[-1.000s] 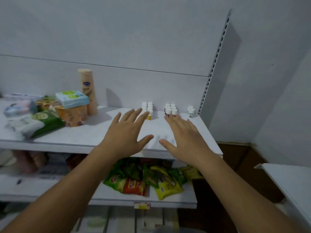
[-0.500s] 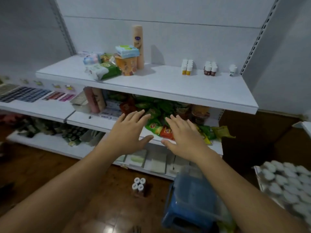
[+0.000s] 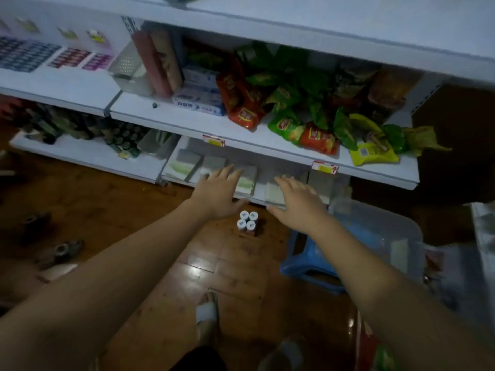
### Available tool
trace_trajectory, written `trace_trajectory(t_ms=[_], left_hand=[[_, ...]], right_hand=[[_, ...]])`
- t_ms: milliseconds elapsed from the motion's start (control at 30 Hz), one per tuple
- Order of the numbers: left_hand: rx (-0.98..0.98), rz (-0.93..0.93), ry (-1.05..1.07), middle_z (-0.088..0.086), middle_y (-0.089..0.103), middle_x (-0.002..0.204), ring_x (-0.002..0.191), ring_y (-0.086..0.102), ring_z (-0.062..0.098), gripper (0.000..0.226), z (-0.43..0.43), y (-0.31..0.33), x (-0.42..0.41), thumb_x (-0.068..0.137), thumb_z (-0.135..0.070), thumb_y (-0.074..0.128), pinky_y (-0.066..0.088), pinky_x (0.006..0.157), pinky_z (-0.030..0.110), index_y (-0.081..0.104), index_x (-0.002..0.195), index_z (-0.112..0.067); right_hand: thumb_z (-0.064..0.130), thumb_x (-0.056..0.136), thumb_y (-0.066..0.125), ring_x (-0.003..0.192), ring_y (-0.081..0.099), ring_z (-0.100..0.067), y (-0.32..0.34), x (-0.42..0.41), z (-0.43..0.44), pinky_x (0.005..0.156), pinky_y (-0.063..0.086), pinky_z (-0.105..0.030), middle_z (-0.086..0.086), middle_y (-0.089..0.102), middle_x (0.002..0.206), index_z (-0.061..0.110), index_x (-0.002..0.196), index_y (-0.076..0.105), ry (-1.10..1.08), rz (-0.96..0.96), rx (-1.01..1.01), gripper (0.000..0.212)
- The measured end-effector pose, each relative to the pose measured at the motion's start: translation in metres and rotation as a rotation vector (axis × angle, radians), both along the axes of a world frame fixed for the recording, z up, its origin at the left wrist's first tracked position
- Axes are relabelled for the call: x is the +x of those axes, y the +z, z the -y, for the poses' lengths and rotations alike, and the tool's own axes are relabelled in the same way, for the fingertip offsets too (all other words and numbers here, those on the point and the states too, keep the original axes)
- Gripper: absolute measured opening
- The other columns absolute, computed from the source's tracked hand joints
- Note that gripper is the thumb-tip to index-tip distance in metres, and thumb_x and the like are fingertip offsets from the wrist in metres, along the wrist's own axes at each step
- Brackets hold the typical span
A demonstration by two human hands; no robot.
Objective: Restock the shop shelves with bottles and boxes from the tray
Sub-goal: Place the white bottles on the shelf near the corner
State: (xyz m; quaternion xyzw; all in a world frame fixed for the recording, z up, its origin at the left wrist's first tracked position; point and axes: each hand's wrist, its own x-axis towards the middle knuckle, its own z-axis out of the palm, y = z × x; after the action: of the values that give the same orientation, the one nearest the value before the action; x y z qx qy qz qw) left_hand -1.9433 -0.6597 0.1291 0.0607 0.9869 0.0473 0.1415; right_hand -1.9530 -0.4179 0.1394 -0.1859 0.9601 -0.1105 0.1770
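Note:
A cluster of small white-capped bottles [image 3: 247, 221] stands on the wooden floor just in front of the bottom shelf [image 3: 171, 180]. My left hand [image 3: 218, 192] hovers above and to the left of them, fingers straight and spread, holding nothing. My right hand [image 3: 296, 203] hovers to their right, also flat and empty. Flat grey-green boxes [image 3: 245, 182] lie on the bottom shelf beyond my fingers. At the far right edge a blurred tray [image 3: 482, 236] is partly visible.
The middle shelf [image 3: 281, 153] holds red, green and yellow snack bags [image 3: 316, 136], boxes and two tall tubes [image 3: 158, 62]. A clear plastic bin [image 3: 385, 236] sits on a blue stool [image 3: 308, 266] at the right. Shoes lie on the floor at left. My feet are below.
My view has tilted from the top shelf down to the floor and bottom shelf. Both hands stayed flat and empty and now hang over the bottles on the floor.

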Motion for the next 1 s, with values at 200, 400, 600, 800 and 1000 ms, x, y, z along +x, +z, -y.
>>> trace_trajectory(t_ms=[200,400,600,800,1000], left_hand=[[0.030,0.222,0.013,0.006,0.031,0.168,0.150,0.037,0.033,0.095,0.037,-0.140,-0.013,0.090,-0.072,0.057,0.038,0.116,0.057,0.018,0.163,-0.024],[0.193,0.272,0.163,0.011,0.045,0.158,0.135,0.053,0.035,0.107,0.051,-0.350,-0.027,0.084,-0.069,0.072,0.050,0.101,0.045,0.021,0.162,-0.017],[0.291,0.219,0.078,0.007,0.053,0.145,0.120,0.061,0.032,0.090,0.053,-0.567,-0.046,0.078,-0.052,0.086,0.054,0.093,0.043,0.038,0.149,-0.025],[0.413,0.081,0.046,0.005,0.050,0.141,0.120,0.060,0.032,0.085,0.042,-0.678,-0.068,0.079,-0.033,0.088,0.053,0.091,0.042,0.043,0.150,-0.027],[0.586,-0.020,0.119,0.003,0.052,0.140,0.122,0.057,0.024,0.066,0.034,-0.710,-0.080,0.088,-0.022,0.082,0.053,0.097,0.037,0.047,0.145,-0.027]], right_hand=[[0.063,0.089,0.064,0.141,0.045,-0.030,-0.146,-0.011,0.061,0.111,0.042,-0.050,-0.006,0.045,0.157,0.027,0.158,0.032,-0.195,0.162,-0.026,0.084],[0.065,0.076,0.080,0.122,0.060,-0.031,-0.370,-0.028,0.078,0.095,0.050,-0.041,-0.006,0.061,0.134,0.022,0.138,0.055,-0.474,0.231,-0.150,0.080],[0.045,0.072,0.090,0.120,0.058,-0.030,-0.585,-0.042,0.081,0.097,0.053,-0.050,-0.004,0.054,0.132,0.031,0.134,0.050,-0.489,0.159,-0.204,0.075],[0.034,0.071,0.091,0.121,0.053,-0.033,-0.696,-0.050,0.093,0.096,0.052,-0.048,-0.006,0.048,0.130,0.032,0.136,0.048,-0.473,0.021,-0.276,0.078],[0.030,0.073,0.088,0.116,0.057,-0.033,-0.737,-0.064,0.104,0.087,0.055,-0.053,-0.006,0.054,0.124,0.031,0.127,0.047,-0.514,-0.139,-0.395,0.068]])
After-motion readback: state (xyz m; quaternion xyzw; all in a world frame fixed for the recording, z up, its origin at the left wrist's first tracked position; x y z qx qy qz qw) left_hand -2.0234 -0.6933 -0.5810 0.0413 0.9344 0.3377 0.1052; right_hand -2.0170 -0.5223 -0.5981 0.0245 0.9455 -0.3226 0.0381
